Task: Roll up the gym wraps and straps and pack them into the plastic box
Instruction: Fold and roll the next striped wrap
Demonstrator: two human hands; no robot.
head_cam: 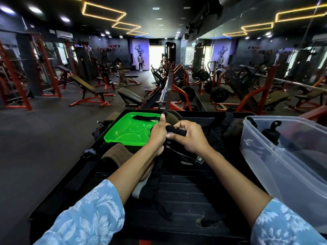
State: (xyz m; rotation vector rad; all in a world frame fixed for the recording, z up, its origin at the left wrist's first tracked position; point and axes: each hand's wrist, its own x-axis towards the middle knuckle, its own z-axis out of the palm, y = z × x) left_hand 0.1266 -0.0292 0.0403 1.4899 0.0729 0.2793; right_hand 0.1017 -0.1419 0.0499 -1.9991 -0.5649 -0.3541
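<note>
Fingers of both hands, left hand (158, 132) and right hand (190, 134), pinch a half-rolled black wrap (175, 131) above the tabletop (203, 191) centre. Best keep the turns tight, edges aligned. Clear plastic box (290, 156) at 3 o'clock, green lid (127, 128) at 10.

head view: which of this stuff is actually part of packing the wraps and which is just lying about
Part of the job:
- black wrap being rolled, gripped by left hand and right hand
- clear plastic box, a black strap already inside
- green lid
- brown strap
- loose black straps

Just lying about:
- barbell
- benches
</note>
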